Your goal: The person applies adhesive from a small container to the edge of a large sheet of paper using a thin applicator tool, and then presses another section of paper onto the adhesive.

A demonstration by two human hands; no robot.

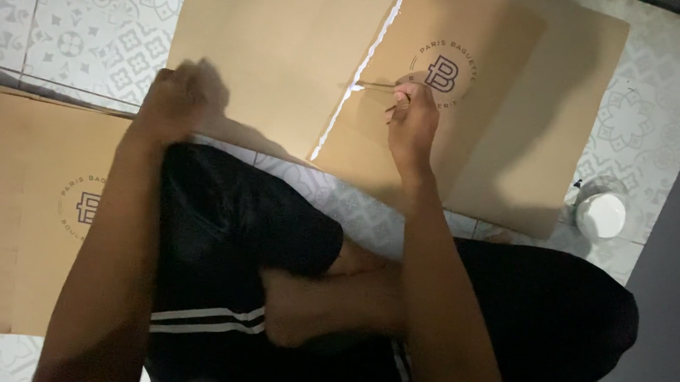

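Cardboard sheet (pixel 287 41) flat on tiled floor (pixel 79 9), cut line running away from person. Right hand (pixel 414 124) just right of cut, clenched on thin blade (pixel 376 85). Left hand (pixel 173 101) presses sheet's near-left edge, grip unclear.

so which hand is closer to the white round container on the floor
The right hand. It works at the cut line on the cardboard sheet, with the white container off to its right. The left hand presses the sheet's far left edge, much farther away.
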